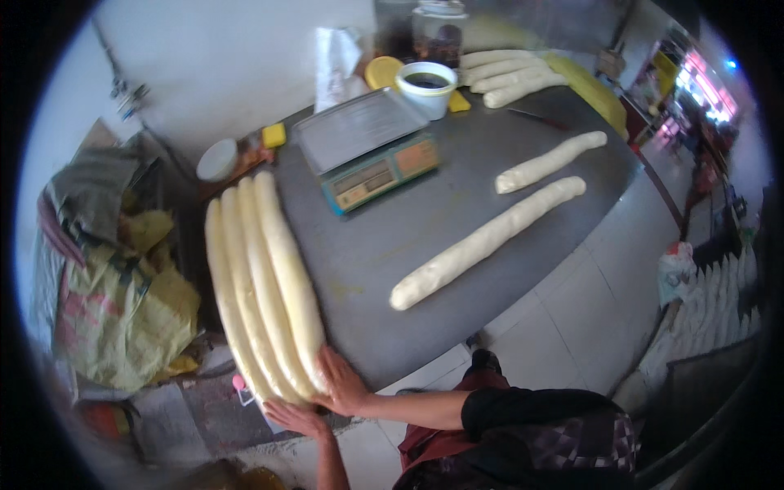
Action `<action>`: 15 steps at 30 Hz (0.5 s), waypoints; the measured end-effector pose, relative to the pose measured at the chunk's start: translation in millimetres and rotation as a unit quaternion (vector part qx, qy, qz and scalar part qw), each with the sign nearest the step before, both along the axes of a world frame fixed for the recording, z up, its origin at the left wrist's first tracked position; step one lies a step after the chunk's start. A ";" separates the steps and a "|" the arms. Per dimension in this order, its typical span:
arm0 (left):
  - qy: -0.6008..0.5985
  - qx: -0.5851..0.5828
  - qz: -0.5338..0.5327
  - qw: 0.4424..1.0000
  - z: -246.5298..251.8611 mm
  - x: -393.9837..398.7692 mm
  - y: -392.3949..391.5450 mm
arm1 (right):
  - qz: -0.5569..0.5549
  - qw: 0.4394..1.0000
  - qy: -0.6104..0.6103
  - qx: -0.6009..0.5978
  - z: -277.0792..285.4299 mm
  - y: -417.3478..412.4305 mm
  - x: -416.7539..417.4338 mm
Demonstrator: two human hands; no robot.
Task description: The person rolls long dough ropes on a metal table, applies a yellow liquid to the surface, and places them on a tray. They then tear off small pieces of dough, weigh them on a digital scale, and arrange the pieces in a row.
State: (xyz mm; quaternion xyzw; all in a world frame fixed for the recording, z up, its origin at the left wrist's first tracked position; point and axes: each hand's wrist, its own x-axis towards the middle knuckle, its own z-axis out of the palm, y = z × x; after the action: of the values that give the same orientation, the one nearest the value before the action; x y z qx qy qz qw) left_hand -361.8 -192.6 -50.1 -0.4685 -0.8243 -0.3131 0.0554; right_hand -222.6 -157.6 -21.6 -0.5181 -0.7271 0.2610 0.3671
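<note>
Several long, glossy rolls of dough (263, 288) lie side by side along the left end of a grey table (367, 251). My left hand (297, 418) rests against their near ends, fingers extended. Against the right side of the rightmost roll, close to its near end, lies my right hand (344, 381); its fingertips are partly hard to tell from the dough. To the right, a long dough roll (487, 243) and a shorter dough roll (551, 162) lie apart on the table. More dough rolls (514, 76) are grouped at the back.
Behind the rolls stand a digital scale (367, 147), a white tub of dark liquid (427, 89), a lidded jar (439, 33) and a white bowl (217, 160). A knife (539, 118) lies near the back dough. Yellowish sacks (128, 306) are piled left of the table.
</note>
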 end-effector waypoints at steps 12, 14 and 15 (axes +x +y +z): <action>0.130 -0.028 0.101 0.986 -46.6 138.9 15.9 | 0.217 0.886 -0.365 0.187 24.3 117.7 441.1; 0.028 0.040 -0.007 0.999 11.6 251.4 45.9 | 0.198 0.926 -0.288 0.141 11.0 144.8 498.6; -0.033 0.064 -0.058 0.996 28.5 294.7 56.7 | 0.201 0.941 -0.246 0.120 10.1 166.7 508.9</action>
State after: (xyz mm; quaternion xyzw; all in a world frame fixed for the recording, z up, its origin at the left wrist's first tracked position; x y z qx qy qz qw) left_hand -67.1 -135.9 -21.6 -0.5006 -0.7753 -0.3830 0.0400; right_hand 286.3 9.1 -11.5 -0.3617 -0.9096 0.1046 0.1756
